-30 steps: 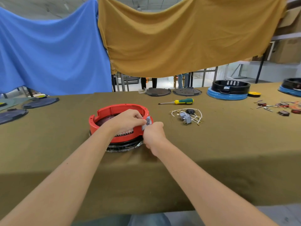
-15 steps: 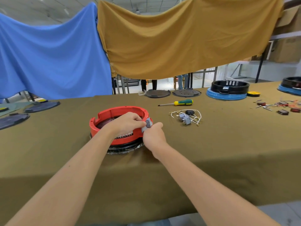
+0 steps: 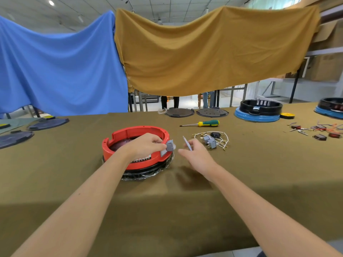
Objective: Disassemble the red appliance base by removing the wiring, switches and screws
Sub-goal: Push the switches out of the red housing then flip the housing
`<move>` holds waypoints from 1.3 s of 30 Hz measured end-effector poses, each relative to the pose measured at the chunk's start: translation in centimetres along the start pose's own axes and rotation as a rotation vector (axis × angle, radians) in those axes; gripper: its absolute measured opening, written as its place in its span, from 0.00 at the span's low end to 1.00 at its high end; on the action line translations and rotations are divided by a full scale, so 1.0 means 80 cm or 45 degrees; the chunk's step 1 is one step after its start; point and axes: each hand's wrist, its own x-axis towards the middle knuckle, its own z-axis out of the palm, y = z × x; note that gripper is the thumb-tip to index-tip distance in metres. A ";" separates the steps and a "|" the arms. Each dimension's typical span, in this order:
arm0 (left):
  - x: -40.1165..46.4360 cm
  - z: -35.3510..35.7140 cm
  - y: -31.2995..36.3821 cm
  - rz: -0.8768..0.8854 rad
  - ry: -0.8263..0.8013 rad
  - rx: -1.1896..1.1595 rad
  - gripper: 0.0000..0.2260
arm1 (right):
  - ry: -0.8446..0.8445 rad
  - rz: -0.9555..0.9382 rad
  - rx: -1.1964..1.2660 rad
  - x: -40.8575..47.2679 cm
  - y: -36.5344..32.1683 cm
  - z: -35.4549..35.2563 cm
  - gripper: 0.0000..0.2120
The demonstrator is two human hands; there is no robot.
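The round red appliance base (image 3: 130, 135) sits on a black ring on the olive table. At its right rim my left hand (image 3: 143, 145) pinches a grey switch (image 3: 169, 146). My right hand (image 3: 197, 154) hovers just right of the base and pinches a small thin grey piece (image 3: 187, 143) between thumb and fingers. A pile of removed grey switches with white wires (image 3: 213, 140) lies further right. Beyond it lies a screwdriver (image 3: 201, 124) with a green and yellow handle.
Two dark round plates (image 3: 196, 112) lie at the table's far edge. Black-and-blue appliance bases (image 3: 259, 111) stand far right, with loose red parts and wires (image 3: 315, 129) near them. Dark covers (image 3: 46, 124) lie far left. Blue and mustard cloths hang behind.
My right hand has pulled away to the right of the base with a thin grey piece in its fingers. My left hand still holds the grey switch at the rim.
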 end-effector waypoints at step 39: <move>0.002 -0.011 0.008 0.280 -0.192 0.284 0.10 | 0.524 0.055 0.516 0.048 0.058 -0.089 0.07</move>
